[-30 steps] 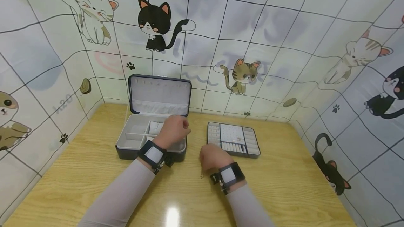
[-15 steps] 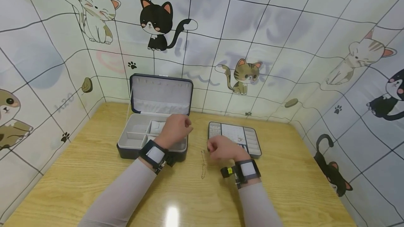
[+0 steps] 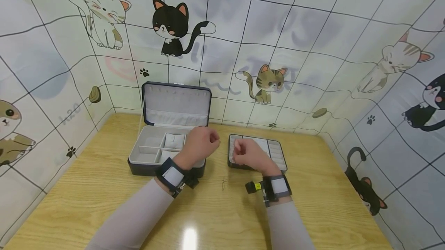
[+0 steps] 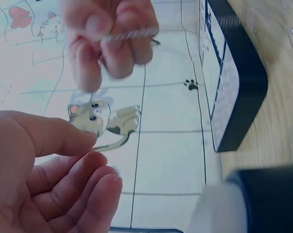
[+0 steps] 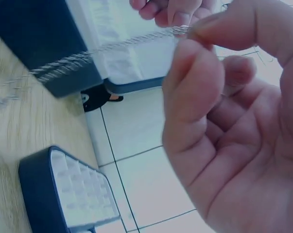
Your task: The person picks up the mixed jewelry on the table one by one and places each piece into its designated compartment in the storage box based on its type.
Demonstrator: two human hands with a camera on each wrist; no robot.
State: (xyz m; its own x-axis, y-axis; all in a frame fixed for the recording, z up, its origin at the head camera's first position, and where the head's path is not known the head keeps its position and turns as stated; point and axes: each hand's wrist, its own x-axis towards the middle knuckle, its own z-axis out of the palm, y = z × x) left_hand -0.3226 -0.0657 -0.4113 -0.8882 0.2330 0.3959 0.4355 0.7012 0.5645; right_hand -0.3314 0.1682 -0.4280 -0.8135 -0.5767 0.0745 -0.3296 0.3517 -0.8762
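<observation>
My right hand [image 3: 253, 157] pinches a thin silvery twisted chain [image 5: 131, 41] between thumb and index finger. The chain hangs down between the hands; its lower part [image 3: 223, 183] shows faintly in the head view, above or against the table. At the right edge of the open jewelry box [image 3: 146, 169], my left hand [image 3: 202, 143] is raised, its thumb and index fingertips meeting. In the left wrist view, no thing shows clearly between those fingertips [image 4: 88, 158]. Behind my right hand lies a shallow jewelry tray [image 3: 278, 155], partly covered by it.
The box lid [image 3: 175, 105] leans open at the back. White cushions [image 3: 174, 141] sit in some of the box's compartments. A cat-print cloth [image 3: 222, 49] surrounds the wooden table [image 3: 194, 211] at back and sides.
My right hand has moved up and to the right, now before the tray. My left hand has shifted slightly right. The chain's visible lower part has risen.
</observation>
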